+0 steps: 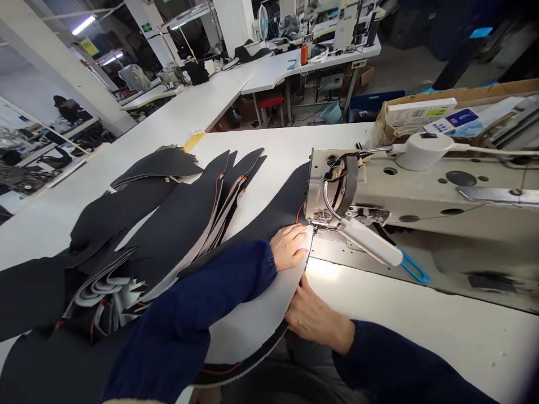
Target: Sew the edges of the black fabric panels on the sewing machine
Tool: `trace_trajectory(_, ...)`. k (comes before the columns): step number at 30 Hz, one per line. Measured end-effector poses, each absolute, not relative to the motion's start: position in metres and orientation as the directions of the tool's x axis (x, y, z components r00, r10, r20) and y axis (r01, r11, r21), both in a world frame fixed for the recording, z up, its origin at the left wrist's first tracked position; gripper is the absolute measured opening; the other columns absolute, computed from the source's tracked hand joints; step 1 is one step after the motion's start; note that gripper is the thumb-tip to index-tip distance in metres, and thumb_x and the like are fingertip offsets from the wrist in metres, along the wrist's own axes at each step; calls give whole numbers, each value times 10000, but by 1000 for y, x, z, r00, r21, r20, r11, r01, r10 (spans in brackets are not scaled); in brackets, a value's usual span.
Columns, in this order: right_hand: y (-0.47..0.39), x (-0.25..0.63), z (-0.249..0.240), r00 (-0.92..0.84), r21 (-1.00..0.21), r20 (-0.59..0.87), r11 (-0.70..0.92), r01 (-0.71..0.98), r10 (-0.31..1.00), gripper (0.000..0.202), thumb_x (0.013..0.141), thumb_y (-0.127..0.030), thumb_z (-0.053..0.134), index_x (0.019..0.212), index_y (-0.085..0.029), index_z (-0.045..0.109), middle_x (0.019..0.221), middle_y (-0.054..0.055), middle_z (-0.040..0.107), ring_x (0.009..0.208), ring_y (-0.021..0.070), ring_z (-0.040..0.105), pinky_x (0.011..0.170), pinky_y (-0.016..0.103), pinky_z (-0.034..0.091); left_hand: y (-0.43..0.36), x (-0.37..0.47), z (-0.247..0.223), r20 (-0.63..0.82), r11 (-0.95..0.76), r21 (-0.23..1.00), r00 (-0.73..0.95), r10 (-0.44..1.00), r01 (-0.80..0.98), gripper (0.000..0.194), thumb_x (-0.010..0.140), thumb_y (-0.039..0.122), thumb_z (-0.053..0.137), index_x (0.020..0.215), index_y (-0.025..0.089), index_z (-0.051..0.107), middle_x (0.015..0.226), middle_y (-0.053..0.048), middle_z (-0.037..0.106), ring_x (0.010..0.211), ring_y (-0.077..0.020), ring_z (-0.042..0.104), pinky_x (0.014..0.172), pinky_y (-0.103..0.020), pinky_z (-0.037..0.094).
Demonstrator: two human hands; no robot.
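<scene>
My left hand (289, 247) lies with its fingers spread on the light grey face of a fabric panel (248, 325), close to the needle area of the sewing machine (374, 185). Nearer my body, my right hand (314, 314) grips the panel's right edge, thumb and fingers closed on it. A black layer with an orange line shows under the grey one along the bottom edge. More black fabric (282, 196) extends behind my left hand to the machine head. A small white lamp (370, 241) lights the sewing spot.
Stacks of black panels (177, 219) with grey undersides cover the table's left side. A cardboard box (383, 120) of packages stands behind the machine. Further back are a worktable (273, 73) with an orange thread spool (304, 54) and a seated person (69, 109).
</scene>
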State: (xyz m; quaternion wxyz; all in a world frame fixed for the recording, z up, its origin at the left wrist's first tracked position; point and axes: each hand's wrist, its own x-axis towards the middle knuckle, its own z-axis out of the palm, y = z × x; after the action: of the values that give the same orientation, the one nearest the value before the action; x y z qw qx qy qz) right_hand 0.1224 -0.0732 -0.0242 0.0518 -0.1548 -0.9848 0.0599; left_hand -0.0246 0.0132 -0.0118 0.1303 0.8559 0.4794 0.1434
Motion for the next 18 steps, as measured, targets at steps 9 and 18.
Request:
trace_trajectory(9, -72, 123, -22, -947, -146, 96, 946, 291, 306, 170, 850, -265, 547, 836, -207, 706, 897, 95, 660, 1041, 354, 487, 966, 715, 206, 14, -33, -17, 134, -538, 350, 528, 839, 766, 410, 880, 364, 506, 1244, 188, 572, 1405, -56, 498, 1352, -225, 356, 1131, -398, 324)
trace_trajectory(18, -67, 132, -20, -945, -117, 88, 945, 305, 316, 182, 855, -236, 536, 913, -192, 703, 976, 106, 653, 1068, 361, 477, 975, 741, 191, 18, -18, -14, 137, -532, 335, 519, 844, 777, 403, 874, 320, 515, 1228, 134, 572, 1401, -108, 490, 1353, -239, 347, 1133, -383, 318)
